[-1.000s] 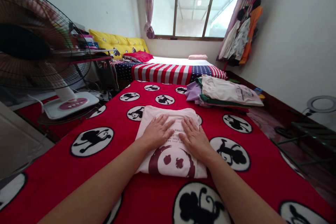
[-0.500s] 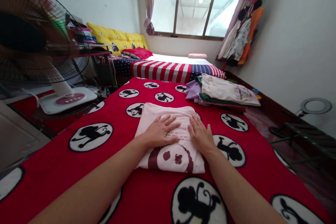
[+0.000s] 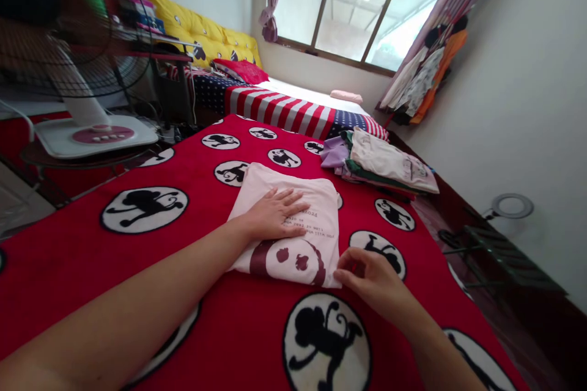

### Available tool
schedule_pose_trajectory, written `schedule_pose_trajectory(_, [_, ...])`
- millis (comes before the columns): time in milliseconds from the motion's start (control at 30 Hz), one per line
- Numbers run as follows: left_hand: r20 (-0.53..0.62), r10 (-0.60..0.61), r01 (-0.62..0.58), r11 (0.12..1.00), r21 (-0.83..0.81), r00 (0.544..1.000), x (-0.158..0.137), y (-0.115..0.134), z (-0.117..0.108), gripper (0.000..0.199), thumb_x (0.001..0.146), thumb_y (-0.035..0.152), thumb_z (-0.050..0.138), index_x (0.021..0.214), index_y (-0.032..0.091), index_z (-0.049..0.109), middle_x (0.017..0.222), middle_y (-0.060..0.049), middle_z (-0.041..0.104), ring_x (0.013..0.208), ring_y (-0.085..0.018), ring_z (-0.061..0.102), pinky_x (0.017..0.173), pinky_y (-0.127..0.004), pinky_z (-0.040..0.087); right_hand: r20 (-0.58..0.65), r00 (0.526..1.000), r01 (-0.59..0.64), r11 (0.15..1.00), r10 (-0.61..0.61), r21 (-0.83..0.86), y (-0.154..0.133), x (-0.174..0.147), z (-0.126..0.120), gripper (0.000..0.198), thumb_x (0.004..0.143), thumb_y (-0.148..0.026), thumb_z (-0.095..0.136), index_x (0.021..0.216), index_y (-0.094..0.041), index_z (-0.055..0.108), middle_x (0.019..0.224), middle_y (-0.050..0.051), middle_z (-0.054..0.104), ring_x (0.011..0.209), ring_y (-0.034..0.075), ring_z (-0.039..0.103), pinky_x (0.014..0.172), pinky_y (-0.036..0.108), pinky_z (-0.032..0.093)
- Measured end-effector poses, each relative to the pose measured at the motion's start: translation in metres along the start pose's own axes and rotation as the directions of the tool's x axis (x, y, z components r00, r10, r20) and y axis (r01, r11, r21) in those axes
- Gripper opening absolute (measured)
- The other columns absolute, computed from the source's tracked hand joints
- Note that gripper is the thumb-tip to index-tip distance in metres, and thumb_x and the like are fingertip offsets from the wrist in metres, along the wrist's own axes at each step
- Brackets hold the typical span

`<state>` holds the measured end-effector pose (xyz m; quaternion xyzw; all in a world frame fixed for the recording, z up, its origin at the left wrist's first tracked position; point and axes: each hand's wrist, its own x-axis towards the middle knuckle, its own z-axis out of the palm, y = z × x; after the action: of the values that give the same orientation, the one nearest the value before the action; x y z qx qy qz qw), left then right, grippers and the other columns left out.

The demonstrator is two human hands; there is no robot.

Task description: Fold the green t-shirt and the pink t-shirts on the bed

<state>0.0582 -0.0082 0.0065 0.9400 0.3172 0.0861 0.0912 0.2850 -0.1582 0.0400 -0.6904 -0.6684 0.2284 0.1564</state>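
Note:
A folded pale pink T-shirt (image 3: 316,192) lies flat in front of me, with dark red lettering and a panda face printed on it. My left hand (image 3: 275,215) rests palm down on its upper left part, fingers stretched out. At the shirt's near right corner is my right hand (image 3: 367,275), its fingers curled and the thumb and forefinger closed on the edge. Under the shirt spreads a red blanket (image 3: 238,324) with black monkey figures in white circles.
Farther right lies a stack of folded clothes (image 3: 383,162). A standing fan (image 3: 87,104) is at the left. Behind are a bed with a striped cover (image 3: 275,111) and a window (image 3: 348,6). Clothes hang (image 3: 428,79) by the right wall, near a ring light (image 3: 512,206).
My right hand has left the shirt's right side, come down to its near right corner and closed there. The left hand stays flat on the shirt. The view has tilted.

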Motion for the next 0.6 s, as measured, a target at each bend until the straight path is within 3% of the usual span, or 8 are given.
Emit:
schedule_pose_trajectory(233, [0.007, 0.002, -0.002, 1.000, 0.024, 1.000, 0.000, 0.000, 0.000, 0.071, 0.089, 0.072, 0.034, 0.149, 0.034, 0.034, 0.161, -0.002, 0.020, 0.149, -0.028, 0.014, 0.118, -0.052, 0.008, 0.051, 0.999, -0.019, 1.000, 0.017, 0.021, 0.000, -0.010, 0.007, 0.009, 0.075, -0.027, 0.062, 0.073, -0.020, 0.066, 0.066, 0.000, 0.065, 0.060, 0.013, 0.053, 0.054, 0.023, 0.034])
schedule_pose_trajectory(500, [-0.005, 0.019, -0.019, 1.000, -0.004, 1.000, 0.000, -0.002, 0.000, 0.072, 0.089, 0.073, 0.034, 0.149, 0.035, 0.033, 0.161, -0.001, 0.020, 0.149, -0.029, 0.014, 0.118, -0.050, 0.008, 0.110, 0.994, -0.043, 0.988, 0.027, 0.148, 0.010, -0.010, -0.003, 0.013, 0.074, -0.028, 0.062, 0.068, -0.016, 0.064, 0.060, -0.002, 0.058, 0.056, 0.010, 0.047, 0.049, 0.021, 0.030])
schedule_pose_trajectory(600, [-0.006, 0.014, -0.014, 1.000, -0.011, 1.000, 0.000, -0.002, 0.000, 0.072, 0.088, 0.073, 0.035, 0.149, 0.035, 0.033, 0.161, -0.002, 0.019, 0.148, -0.029, 0.015, 0.118, -0.051, 0.007, 0.092, 0.996, -0.013, 0.996, 0.004, 0.093, 0.012, -0.013, -0.003, 0.012, 0.075, -0.026, 0.061, 0.067, -0.017, 0.064, 0.059, -0.002, 0.058, 0.056, 0.010, 0.047, 0.050, 0.022, 0.030])
